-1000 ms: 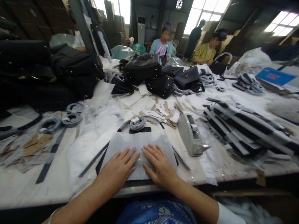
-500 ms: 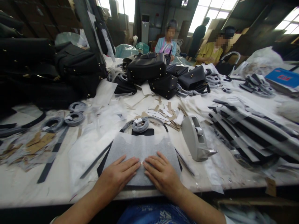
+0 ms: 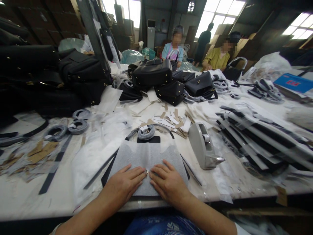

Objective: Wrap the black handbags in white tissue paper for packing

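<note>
A thin translucent white sheet (image 3: 149, 155) covers most of a black handbag (image 3: 105, 176) lying flat at the table's front edge. My left hand (image 3: 126, 182) rests flat on the sheet's left half, fingers stretched toward the middle. On the right half lies my right hand (image 3: 168, 181), also flat with fingers extended. Between the two sets of fingertips a small shiny metal clasp (image 3: 147, 172) shows through or pokes past the sheet. Beyond the sheet's far edge are the bag's wrapped handle (image 3: 132, 133) and a coiled, wrapped strap (image 3: 146, 132).
A grey tape dispenser (image 3: 204, 147) stands right of the bag. Wrapped black panels (image 3: 264, 137) are stacked farther right. Black handbags (image 3: 153, 73) pile up at the back, more at left. Paper scraps (image 3: 171, 119) lie mid-table. Two people (image 3: 172, 50) sit across; another stands behind.
Both hands stay flat on the sheet, almost unmoved. The metal clasp between the fingertips shows more clearly now. The camera view has shifted slightly.
</note>
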`<state>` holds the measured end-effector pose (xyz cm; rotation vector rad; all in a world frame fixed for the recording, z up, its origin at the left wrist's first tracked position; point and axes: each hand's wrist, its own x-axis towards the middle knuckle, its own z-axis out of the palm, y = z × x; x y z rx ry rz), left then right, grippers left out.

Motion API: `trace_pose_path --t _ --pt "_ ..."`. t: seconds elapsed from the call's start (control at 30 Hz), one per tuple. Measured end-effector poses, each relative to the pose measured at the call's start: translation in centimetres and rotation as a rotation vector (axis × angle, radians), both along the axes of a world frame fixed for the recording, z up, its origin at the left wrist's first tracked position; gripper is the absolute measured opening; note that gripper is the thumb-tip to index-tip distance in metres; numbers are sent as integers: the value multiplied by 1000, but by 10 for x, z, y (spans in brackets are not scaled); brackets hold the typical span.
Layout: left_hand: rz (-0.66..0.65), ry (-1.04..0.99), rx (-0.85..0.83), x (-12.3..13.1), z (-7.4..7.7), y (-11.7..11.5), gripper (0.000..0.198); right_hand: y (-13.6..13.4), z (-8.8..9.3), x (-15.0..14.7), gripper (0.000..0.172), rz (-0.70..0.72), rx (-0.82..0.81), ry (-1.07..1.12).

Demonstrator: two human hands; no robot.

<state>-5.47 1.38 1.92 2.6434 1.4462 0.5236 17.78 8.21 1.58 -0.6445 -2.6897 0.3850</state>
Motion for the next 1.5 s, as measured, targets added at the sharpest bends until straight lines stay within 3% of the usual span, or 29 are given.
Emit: trace_pose_path --t 0.1,0.3,0.7,0.93,1.07,1.23,1.37,1.5 --pt "10 -10 -27 2 5 1 35 -1 0 0 29 -16 -32 20" --pt "70 -56 -10 3 3 -2 35 -2 3 -2 49 -45 -25 -15" --pt "101 -65 -45 0 0 -5 33 3 9 -1 37 5 -121 -13" --pt "70 86 -2 1 -6 -5 42 1 9 -1 36 -23 -95 -95" --pt "42 168 -30 5 4 0 42 -1 5 0 36 -53 -52 -137" --pt "-9 164 -133 -1 18 10 46 1 7 8 42 15 -31 -101" --pt "2 228 -20 -10 5 7 53 6 6 9 39 25 21 -105" --pt "-15 255 125 -22 -14 10 46 16 -15 11 33 65 222 13"
